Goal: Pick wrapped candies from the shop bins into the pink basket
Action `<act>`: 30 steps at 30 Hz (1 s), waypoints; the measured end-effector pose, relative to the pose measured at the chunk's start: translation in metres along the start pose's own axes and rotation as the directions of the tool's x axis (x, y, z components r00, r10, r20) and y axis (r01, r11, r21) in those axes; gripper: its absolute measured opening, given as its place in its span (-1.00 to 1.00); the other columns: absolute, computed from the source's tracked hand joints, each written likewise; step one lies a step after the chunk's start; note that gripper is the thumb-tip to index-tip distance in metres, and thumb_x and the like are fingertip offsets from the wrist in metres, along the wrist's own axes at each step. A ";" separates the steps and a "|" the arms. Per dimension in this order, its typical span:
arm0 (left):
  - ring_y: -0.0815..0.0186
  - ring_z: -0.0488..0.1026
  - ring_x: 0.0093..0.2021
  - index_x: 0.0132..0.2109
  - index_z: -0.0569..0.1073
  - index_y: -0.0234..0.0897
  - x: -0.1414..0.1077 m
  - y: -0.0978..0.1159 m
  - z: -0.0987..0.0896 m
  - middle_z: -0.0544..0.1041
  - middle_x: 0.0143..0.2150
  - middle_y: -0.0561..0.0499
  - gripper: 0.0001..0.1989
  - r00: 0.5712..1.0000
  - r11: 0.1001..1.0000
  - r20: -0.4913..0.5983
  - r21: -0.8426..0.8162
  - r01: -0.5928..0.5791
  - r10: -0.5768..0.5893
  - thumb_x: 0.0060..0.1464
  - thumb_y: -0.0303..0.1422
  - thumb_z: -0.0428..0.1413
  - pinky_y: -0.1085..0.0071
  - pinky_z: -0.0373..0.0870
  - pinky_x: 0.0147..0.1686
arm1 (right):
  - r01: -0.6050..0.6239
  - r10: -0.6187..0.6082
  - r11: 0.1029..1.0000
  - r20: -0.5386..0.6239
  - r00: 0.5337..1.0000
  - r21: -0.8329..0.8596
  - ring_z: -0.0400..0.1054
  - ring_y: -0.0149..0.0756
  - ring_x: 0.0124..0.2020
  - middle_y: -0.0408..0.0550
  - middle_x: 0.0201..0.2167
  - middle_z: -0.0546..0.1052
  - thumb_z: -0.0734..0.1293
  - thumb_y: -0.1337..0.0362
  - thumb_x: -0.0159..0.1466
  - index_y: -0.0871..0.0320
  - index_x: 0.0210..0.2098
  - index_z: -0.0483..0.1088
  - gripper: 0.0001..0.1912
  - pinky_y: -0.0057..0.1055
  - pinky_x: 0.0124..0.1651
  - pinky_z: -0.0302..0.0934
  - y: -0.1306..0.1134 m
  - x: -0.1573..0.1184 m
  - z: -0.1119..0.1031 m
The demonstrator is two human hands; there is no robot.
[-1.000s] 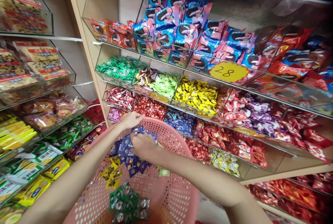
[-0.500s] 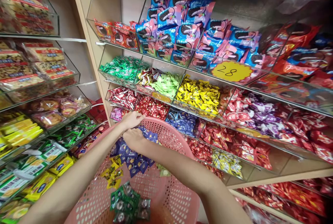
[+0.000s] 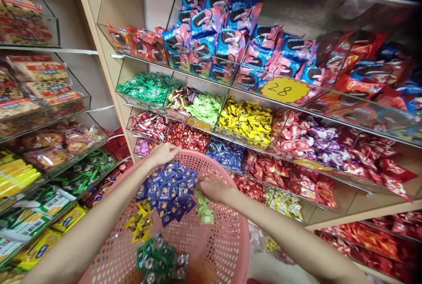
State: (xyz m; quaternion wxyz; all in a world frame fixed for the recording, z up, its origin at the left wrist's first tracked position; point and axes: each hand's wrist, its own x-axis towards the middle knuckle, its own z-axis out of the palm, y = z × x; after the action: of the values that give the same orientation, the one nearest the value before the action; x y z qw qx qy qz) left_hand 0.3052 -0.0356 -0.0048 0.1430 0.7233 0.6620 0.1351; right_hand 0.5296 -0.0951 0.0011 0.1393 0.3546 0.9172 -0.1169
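Observation:
A pink perforated plastic basket [image 3: 227,231] fills the lower middle of the view. My left hand [image 3: 165,152] is closed on its far rim. Inside lie a large pile of purple-blue wrapped candies [image 3: 169,189], a few yellow ones [image 3: 138,222], a small group of light green ones [image 3: 204,209] and some dark green wrapped pieces [image 3: 156,257]. My right hand [image 3: 214,188] is over the basket's right side, between the purple-blue and light green candies. Its fingers are drawn together with the tips pointing left; whatever they may hold is hidden.
Ahead are clear-fronted shelf bins with blue-and-pink cookie packs [image 3: 206,24], green candies [image 3: 145,88], yellow candies [image 3: 245,119] and blue candies [image 3: 226,152]. A yellow price tag [image 3: 285,89] reads 28. Shelves on the left hold wrapped pastries [image 3: 51,154] and yellow packs [image 3: 18,176].
My right hand has moved right, away from beside my left hand, uncovering the purple-blue and light green candies. My left hand stays at the rim. The shelves have shifted slightly left in view.

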 end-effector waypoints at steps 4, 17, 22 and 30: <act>0.19 0.43 -0.33 -0.35 0.50 -0.15 0.004 0.002 0.001 0.50 -0.44 0.00 -0.47 1.000 1.000 0.014 0.024 0.000 0.000 0.04 0.04 -0.24 0.41 0.17 -0.36 | 0.121 -0.116 0.989 0.066 0.991 -0.081 0.31 -0.19 -0.14 0.07 -0.14 0.41 0.18 0.42 0.18 0.14 -0.20 0.43 -0.74 -0.35 -0.18 0.21 -0.001 -0.010 0.033; 0.17 0.44 -0.23 -0.15 0.49 -0.10 0.012 -0.006 0.003 0.52 -0.20 0.02 -0.43 1.000 0.999 0.017 0.049 0.007 -0.008 0.01 0.09 -0.25 0.39 0.23 -0.29 | 0.163 -0.149 0.966 0.084 0.985 -0.200 0.30 -0.15 -0.13 0.06 -0.19 0.42 0.16 0.34 0.23 0.20 -0.25 0.46 -0.75 -0.29 -0.18 0.24 0.003 -0.011 0.061; 0.16 0.44 -0.22 -0.14 0.49 -0.10 0.011 -0.005 0.001 0.52 -0.19 0.01 -0.43 1.000 0.998 0.021 0.065 0.006 -0.007 0.02 0.08 -0.26 0.38 0.23 -0.30 | 0.094 -0.083 0.971 0.055 0.995 -0.219 0.31 -0.19 -0.15 0.07 -0.21 0.43 0.20 0.43 0.18 0.19 -0.26 0.46 -0.78 -0.33 -0.18 0.23 0.013 -0.017 0.046; 0.14 0.44 -0.22 -0.17 0.49 -0.11 0.010 0.003 0.002 0.52 -0.21 0.02 -0.42 0.999 0.997 0.034 0.072 0.013 -0.015 0.02 0.09 -0.27 0.38 0.23 -0.31 | 0.063 -0.068 0.963 -0.014 0.998 -0.261 0.23 -0.15 -0.08 0.05 -0.15 0.43 0.20 0.43 0.17 0.21 -0.22 0.41 -0.78 -0.24 -0.10 0.17 0.014 -0.004 0.046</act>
State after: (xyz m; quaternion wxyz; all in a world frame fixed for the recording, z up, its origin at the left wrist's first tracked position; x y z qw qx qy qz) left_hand 0.3096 -0.0258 -0.0055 0.1291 0.7255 0.6690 0.0977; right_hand 0.5495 -0.1017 -0.0420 0.1705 0.3040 0.9373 0.0042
